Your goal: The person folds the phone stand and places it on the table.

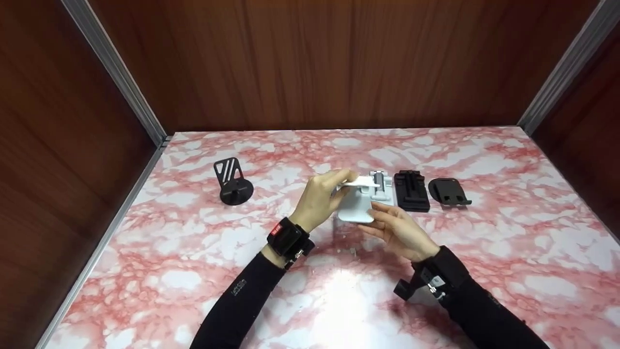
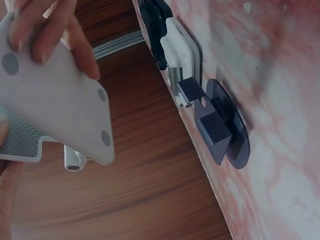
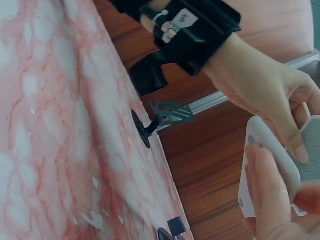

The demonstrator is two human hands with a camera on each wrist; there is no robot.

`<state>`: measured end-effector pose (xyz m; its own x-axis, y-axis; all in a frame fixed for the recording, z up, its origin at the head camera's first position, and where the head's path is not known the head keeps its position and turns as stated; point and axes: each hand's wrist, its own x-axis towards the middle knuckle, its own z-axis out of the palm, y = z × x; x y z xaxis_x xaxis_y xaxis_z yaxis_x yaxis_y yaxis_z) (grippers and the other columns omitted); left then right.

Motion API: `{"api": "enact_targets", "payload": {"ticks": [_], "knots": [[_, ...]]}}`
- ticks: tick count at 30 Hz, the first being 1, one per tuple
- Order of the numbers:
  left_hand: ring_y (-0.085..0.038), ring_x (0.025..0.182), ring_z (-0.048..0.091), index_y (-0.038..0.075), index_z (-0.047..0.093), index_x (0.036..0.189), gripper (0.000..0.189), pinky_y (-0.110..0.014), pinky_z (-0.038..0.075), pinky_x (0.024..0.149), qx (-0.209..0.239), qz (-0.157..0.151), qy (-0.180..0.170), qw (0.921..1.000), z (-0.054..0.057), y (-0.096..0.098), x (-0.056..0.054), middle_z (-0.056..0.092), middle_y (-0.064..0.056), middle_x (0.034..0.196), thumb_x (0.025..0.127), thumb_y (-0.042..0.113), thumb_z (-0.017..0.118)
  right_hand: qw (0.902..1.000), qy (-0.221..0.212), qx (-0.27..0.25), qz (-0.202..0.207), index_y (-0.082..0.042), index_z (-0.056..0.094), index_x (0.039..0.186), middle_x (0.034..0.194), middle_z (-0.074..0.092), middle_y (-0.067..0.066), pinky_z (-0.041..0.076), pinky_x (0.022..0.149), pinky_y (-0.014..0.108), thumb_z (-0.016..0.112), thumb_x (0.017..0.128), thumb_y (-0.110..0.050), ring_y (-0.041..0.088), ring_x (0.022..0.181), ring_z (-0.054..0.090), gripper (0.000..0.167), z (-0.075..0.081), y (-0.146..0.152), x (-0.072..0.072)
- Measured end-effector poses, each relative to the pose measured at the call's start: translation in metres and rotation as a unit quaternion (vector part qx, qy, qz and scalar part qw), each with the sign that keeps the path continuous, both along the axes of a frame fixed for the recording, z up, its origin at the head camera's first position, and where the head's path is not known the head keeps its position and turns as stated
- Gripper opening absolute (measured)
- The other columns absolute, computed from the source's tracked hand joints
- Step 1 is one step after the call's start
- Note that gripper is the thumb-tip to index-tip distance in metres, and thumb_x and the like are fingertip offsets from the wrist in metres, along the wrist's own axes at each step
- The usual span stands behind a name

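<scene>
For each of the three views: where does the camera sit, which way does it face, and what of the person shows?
Head: sits high, faces forward and down at the marble table; both hands and sleeves show.
Left wrist: faces along the tabletop past the white stand; fingers show.
Right wrist: faces the left hand with its wrist strap; right hand fingers at the bottom.
All three share the white stand; the black round-base stand shows in the head and right wrist views.

Pink-white marble desk (image 1: 484,271), wood-panel walls w/ alu corner strips. Black round-base stand (image 1: 232,182) upright, far left. Right side row: white folded stand (image 1: 381,185), black folded stand (image 1: 411,190), black oval stand (image 1: 448,191), close tog.
</scene>
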<state>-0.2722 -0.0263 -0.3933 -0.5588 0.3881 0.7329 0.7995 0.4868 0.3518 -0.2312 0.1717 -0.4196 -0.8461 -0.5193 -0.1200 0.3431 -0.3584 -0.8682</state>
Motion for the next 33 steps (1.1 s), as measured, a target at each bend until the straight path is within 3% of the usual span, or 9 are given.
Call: {"api": "enact_targets", "payload": {"ticks": [3,8,13,18,22,25,28,32,33], "knots": [[-0.017,0.089,0.067,0.008,0.064,0.095,0.018,-0.020,0.055,0.080,-0.011,-0.003,0.013,0.9999,-0.002,0.000,0.000,0.071,-0.006,0.094,0.079,0.001,0.067,0.9998,-0.012,-0.013,-0.010,0.006,0.014,0.141,0.113,0.059,0.007,0.047,0.097,0.029,0.029,0.102,-0.026,0.018,0.102,0.063,0.052,0.002,0.003,-0.001],[-0.018,0.090,0.068,0.008,0.065,0.101,0.027,-0.021,0.055,0.082,-0.031,-0.010,0.035,0.9988,-0.008,0.001,0.004,0.071,-0.007,0.098,0.076,-0.005,0.064,0.9998,-0.002,-0.022,0.004,0.006,0.013,0.141,0.115,0.060,0.008,0.048,0.097,0.026,0.017,0.098,-0.050,0.016,0.104,0.062,0.071,0.002,0.006,-0.002],[-0.018,0.093,0.067,0.009,0.064,0.103,0.031,-0.019,0.054,0.083,-0.045,-0.027,0.042,0.9978,-0.012,0.002,0.005,0.070,-0.007,0.104,0.076,-0.006,0.063,0.9997,0.012,-0.021,0.003,-0.003,0.031,0.134,0.115,0.063,0.006,0.049,0.096,0.026,0.025,0.101,-0.037,0.015,0.106,0.062,0.047,0.000,0.006,-0.003],[-0.015,0.101,0.064,0.011,0.060,0.112,0.032,-0.017,0.050,0.088,-0.018,-0.074,-0.036,0.9965,-0.016,-0.001,0.007,0.065,-0.007,0.116,0.082,0.018,0.068,0.9997,0.013,-0.017,-0.007,-0.008,0.042,0.125,0.111,0.065,0.005,0.050,0.095,0.027,0.031,0.102,-0.027,0.014,0.102,0.063,0.032,-0.003,0.005,-0.005],[-0.017,0.124,0.049,0.012,0.050,0.129,0.046,-0.032,0.039,0.107,0.027,-0.053,-0.117,0.9914,-0.018,-0.002,0.011,0.054,-0.007,0.134,0.091,0.037,0.053,0.9997,0.015,-0.014,-0.015,-0.007,0.046,0.122,0.108,0.066,0.006,0.052,0.091,0.027,0.036,0.101,-0.025,0.016,0.099,0.064,0.029,-0.006,0.006,-0.007],[-0.021,0.138,0.031,0.014,0.035,0.142,0.057,-0.044,0.024,0.115,0.046,-0.016,-0.203,0.9779,-0.018,-0.004,0.016,0.036,-0.007,0.148,0.095,0.046,0.039,0.9993,0.019,-0.025,-0.018,-0.006,0.050,0.117,0.106,0.066,0.007,0.054,0.087,0.027,0.039,0.100,-0.022,0.017,0.097,0.065,0.026,-0.007,0.005,-0.008],[-0.022,0.141,0.024,0.016,0.022,0.147,0.062,-0.046,0.019,0.116,0.065,0.007,-0.291,0.9546,-0.018,-0.006,0.018,0.024,-0.006,0.153,0.096,0.049,0.035,0.9990,0.026,-0.032,-0.018,-0.005,0.053,0.114,0.105,0.067,0.007,0.055,0.084,0.027,0.041,0.099,-0.021,0.017,0.095,0.065,0.025,-0.007,0.005,-0.008],[-0.022,0.130,0.042,0.015,0.019,0.148,0.063,-0.038,0.038,0.107,0.103,-0.005,-0.373,0.9222,-0.019,-0.011,0.020,0.035,-0.007,0.148,0.096,0.040,0.043,0.9989,0.035,-0.027,-0.016,-0.004,0.052,0.114,0.105,0.067,0.008,0.055,0.083,0.027,0.041,0.099,-0.021,0.018,0.096,0.066,0.025,-0.006,0.005,-0.007],[-0.022,0.126,0.046,0.014,0.018,0.148,0.065,-0.036,0.043,0.104,0.115,-0.017,-0.397,0.9107,-0.019,-0.012,0.020,0.038,-0.007,0.145,0.095,0.039,0.046,0.9990,0.036,-0.023,-0.016,-0.004,0.052,0.114,0.106,0.067,0.008,0.055,0.084,0.027,0.040,0.099,-0.020,0.018,0.096,0.066,0.025,-0.005,0.005,-0.007]]}}
